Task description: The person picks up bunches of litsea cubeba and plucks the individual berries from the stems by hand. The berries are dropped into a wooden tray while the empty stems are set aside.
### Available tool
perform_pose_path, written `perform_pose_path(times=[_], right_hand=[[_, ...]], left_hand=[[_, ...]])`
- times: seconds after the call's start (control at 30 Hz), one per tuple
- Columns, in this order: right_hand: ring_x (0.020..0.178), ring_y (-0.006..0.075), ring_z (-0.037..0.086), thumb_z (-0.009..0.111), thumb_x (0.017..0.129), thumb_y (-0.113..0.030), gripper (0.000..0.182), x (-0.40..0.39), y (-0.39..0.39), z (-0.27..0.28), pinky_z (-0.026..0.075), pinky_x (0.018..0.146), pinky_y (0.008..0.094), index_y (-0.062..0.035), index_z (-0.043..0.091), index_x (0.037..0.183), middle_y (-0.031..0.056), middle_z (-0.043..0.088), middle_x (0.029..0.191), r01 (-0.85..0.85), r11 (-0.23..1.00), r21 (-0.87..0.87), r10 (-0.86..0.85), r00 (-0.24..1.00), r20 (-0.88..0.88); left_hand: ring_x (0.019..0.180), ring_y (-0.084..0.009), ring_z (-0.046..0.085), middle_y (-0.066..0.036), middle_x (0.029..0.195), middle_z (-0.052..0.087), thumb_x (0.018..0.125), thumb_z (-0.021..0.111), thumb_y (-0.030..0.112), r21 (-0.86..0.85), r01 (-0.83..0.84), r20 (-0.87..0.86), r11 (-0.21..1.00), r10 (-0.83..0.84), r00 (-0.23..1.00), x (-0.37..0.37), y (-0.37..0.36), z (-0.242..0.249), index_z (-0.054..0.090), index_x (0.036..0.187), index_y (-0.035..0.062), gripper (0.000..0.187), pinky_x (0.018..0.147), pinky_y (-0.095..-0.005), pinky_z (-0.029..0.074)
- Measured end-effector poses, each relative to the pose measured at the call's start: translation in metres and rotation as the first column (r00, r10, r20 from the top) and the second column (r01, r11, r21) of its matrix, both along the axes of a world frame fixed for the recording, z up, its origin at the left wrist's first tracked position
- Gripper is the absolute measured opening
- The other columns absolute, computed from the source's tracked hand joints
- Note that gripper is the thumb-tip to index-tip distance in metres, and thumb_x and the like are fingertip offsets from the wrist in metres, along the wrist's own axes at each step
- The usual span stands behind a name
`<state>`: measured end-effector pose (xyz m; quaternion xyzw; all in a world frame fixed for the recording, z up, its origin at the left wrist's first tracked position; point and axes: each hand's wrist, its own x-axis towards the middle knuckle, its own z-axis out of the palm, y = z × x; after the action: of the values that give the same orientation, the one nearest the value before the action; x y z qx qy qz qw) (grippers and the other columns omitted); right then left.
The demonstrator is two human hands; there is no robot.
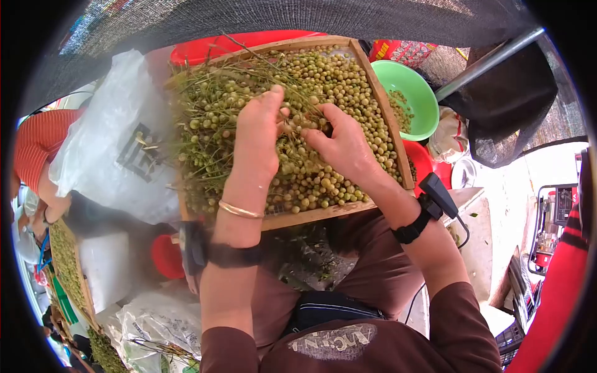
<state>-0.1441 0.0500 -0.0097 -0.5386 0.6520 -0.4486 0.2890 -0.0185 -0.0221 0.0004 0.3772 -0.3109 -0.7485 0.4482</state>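
Both of my hands are over a wooden-framed tray [375,81] heaped with small round yellow-green fruits [367,93]. My left hand [261,121] is closed, with its thumb up and its fingers curled around fruit-bearing stems. Beside it, my right hand [345,142] has thumb and forefinger bent together at the same cluster. Its fingertips are partly hidden among the fruits. Thin green stems with fruits attached [211,118] are piled on the left of the tray, while loose fruits cover the right and front.
A green bowl [429,105] with some fruits stands right of the tray. White plastic bags [118,161] lie to the left, near another person's striped sleeve [46,137]. Dark netting [298,22] hangs over the far side. A metal pole [491,62] slants at the right.
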Motion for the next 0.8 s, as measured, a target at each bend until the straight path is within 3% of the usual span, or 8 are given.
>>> perform_pose_path(times=[0.07, 0.1, 0.27, 0.4, 0.47, 0.57, 0.6, 0.8], right_hand=[[0.065, 0.0293, 0.058, 0.062, 0.075, -0.019, 0.037, -0.001, 0.000, 0.001, 0.046, 0.059, 0.0358, 0.0038, 0.051, 0.102, 0.0192, 0.059, 0.074, 0.003, 1.000, -0.029, -0.003, 1.000, 0.014], [0.067, 0.0317, 0.058, 0.061, 0.076, -0.019, 0.036, 0.000, 0.001, 0.003, 0.046, 0.060, 0.0370, 0.0030, 0.050, 0.102, 0.0194, 0.059, 0.075, 0.009, 0.999, -0.049, -0.012, 0.999, -0.048], [0.079, 0.0330, 0.058, 0.060, 0.077, -0.019, 0.032, 0.013, 0.006, -0.011, 0.047, 0.064, 0.0403, -0.0015, 0.050, 0.101, 0.0173, 0.059, 0.084, -0.154, 0.958, -0.244, 0.023, 0.884, -0.468], [0.080, 0.0328, 0.058, 0.061, 0.073, -0.016, 0.026, 0.002, 0.007, 0.012, 0.048, 0.065, 0.0373, -0.0006, 0.056, 0.094, 0.0158, 0.060, 0.083, -0.331, 0.894, -0.301, 0.228, 0.916, -0.331], [0.074, 0.0279, 0.061, 0.059, 0.074, -0.013, 0.021, -0.013, 0.010, 0.020, 0.048, 0.064, 0.0327, 0.0012, 0.059, 0.090, 0.0145, 0.062, 0.079, -0.267, 0.941, -0.207, 0.229, 0.954, -0.192], [0.068, 0.0109, 0.058, 0.053, 0.079, -0.011, 0.022, -0.032, 0.011, 0.016, 0.046, 0.059, 0.0241, 0.0028, 0.060, 0.095, 0.0073, 0.062, 0.077, 0.047, 0.999, -0.011, -0.039, 0.923, 0.383], [0.068, 0.0109, 0.058, 0.053, 0.079, -0.011, 0.022, -0.034, 0.013, 0.017, 0.046, 0.059, 0.0241, 0.0028, 0.060, 0.095, 0.0073, 0.062, 0.077, 0.055, 0.998, -0.014, -0.045, 0.920, 0.388], [0.072, 0.0070, 0.055, 0.052, 0.079, -0.011, 0.034, -0.028, 0.010, 0.020, 0.040, 0.054, 0.0183, 0.0009, 0.052, 0.111, 0.0046, 0.061, 0.087, -0.256, 0.966, 0.028, 0.202, 0.819, 0.537]], left_hand=[[0.082, -0.0148, 0.054, -0.010, 0.092, 0.056, 0.084, 0.060, 0.031, -0.366, 0.037, 0.406, 0.930, 0.124, 0.905, -0.009, 0.011, -0.002, 0.051, 0.100, -0.0060, 0.041, 0.072, -0.0266, 0.044], [0.082, -0.0125, 0.052, -0.010, 0.092, 0.057, 0.084, 0.060, 0.032, -0.440, 0.049, 0.432, 0.897, 0.163, 0.887, -0.013, 0.016, -0.004, 0.052, 0.099, -0.0076, 0.043, 0.074, -0.0251, 0.043], [0.080, -0.0121, 0.053, -0.007, 0.088, 0.057, 0.086, 0.057, 0.027, -0.250, 0.213, 0.381, 0.945, -0.106, 0.918, -0.012, 0.023, -0.004, 0.054, 0.099, -0.0020, 0.032, 0.071, -0.0245, 0.043], [0.073, -0.0175, 0.059, -0.008, 0.084, 0.057, 0.092, 0.038, 0.014, -0.042, 0.049, -0.032, 0.998, -0.050, 0.998, 0.003, 0.013, -0.002, 0.053, 0.093, 0.0027, 0.019, 0.059, -0.0311, 0.050], [0.081, -0.0225, 0.061, -0.011, 0.088, 0.058, 0.093, 0.035, 0.018, -0.037, 0.081, -0.042, 0.996, -0.082, 0.996, 0.012, 0.012, 0.009, 0.051, 0.096, 0.0032, 0.022, 0.060, -0.0326, 0.051], [0.089, -0.0272, 0.060, -0.015, 0.094, 0.059, 0.094, 0.032, 0.021, -0.028, 0.129, -0.069, 0.991, -0.131, 0.989, 0.018, 0.013, 0.022, 0.050, 0.100, 0.0036, 0.025, 0.067, -0.0361, 0.051], [0.089, -0.0272, 0.060, -0.015, 0.094, 0.059, 0.094, 0.032, 0.021, -0.030, 0.137, -0.063, 0.990, -0.139, 0.988, 0.018, 0.012, 0.023, 0.050, 0.100, 0.0036, 0.025, 0.067, -0.0361, 0.051], [0.090, -0.0303, 0.059, -0.019, 0.103, 0.058, 0.094, 0.034, 0.019, 0.064, 0.179, -0.131, 0.982, -0.169, 0.977, 0.011, 0.015, 0.015, 0.048, 0.106, 0.0027, 0.025, 0.079, -0.0419, 0.049]])
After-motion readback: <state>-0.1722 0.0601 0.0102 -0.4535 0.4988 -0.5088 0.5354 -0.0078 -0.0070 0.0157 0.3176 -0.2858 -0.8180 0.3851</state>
